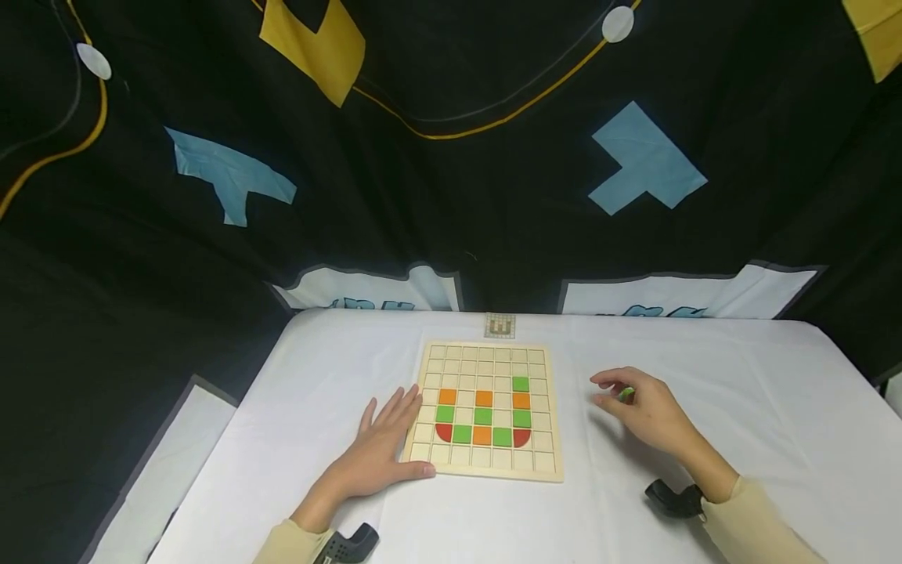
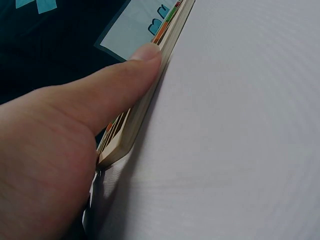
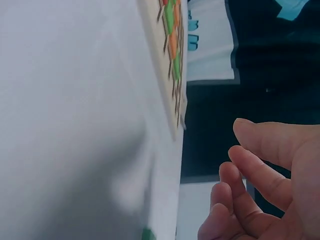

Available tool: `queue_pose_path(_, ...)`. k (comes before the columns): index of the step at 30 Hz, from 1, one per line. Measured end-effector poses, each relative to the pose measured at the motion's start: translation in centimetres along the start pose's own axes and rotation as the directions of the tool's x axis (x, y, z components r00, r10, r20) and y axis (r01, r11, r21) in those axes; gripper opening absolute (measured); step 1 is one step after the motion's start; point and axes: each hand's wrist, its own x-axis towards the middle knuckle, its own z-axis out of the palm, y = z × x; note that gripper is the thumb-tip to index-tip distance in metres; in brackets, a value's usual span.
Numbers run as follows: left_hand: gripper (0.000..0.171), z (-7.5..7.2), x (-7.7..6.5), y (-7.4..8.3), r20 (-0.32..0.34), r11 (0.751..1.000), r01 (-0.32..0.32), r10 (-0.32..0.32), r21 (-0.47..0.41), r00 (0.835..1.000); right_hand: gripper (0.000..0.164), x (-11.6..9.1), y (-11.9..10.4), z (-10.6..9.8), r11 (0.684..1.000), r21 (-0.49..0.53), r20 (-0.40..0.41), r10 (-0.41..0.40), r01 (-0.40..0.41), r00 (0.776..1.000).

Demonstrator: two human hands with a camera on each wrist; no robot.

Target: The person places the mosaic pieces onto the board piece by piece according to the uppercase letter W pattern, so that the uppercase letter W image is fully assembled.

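A square wooden grid board (image 1: 486, 462) lies on the white table, with several green, orange and red pieces set in its cells. Two rounded red pieces (image 1: 443, 432) mark the lower corners of the pattern, and a green square (image 1: 520, 384) tops its right column. My left hand (image 1: 377, 454) rests with spread, straight fingers at the board's left edge, its thumb (image 2: 135, 75) along the near edge. Right of the board, my right hand (image 1: 644, 403) hovers over the table with loosely bent fingers, thumb and fingertips apart. A green piece (image 3: 148, 234) sits on the cloth below it.
Behind the board lies a small card (image 1: 500, 326) with a grid pattern. White cloth covers the table (image 1: 338, 345), and a dark curtain (image 1: 451, 204) with yellow, blue and white shapes hangs right behind it. Black wrist devices (image 1: 674, 499) sit at both sleeves.
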Motion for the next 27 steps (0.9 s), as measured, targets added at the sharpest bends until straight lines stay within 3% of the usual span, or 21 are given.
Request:
queue_pose_path(15,0.113,0.0,-0.1,0.0,-0.014,1.0,-0.011,0.011,0.005,1.0,0.037,-1.4,2.7,-2.2,0.998,-0.012,0.016,0.063,-0.063,0.998)
queue_pose_path(27,0.112,0.1,0.0,-0.2,-0.006,1.0,-0.007,0.007,0.009,1.0,0.047,-0.8,4.7,-2.4,0.995,-0.034,0.049,0.096,-0.094,0.994)
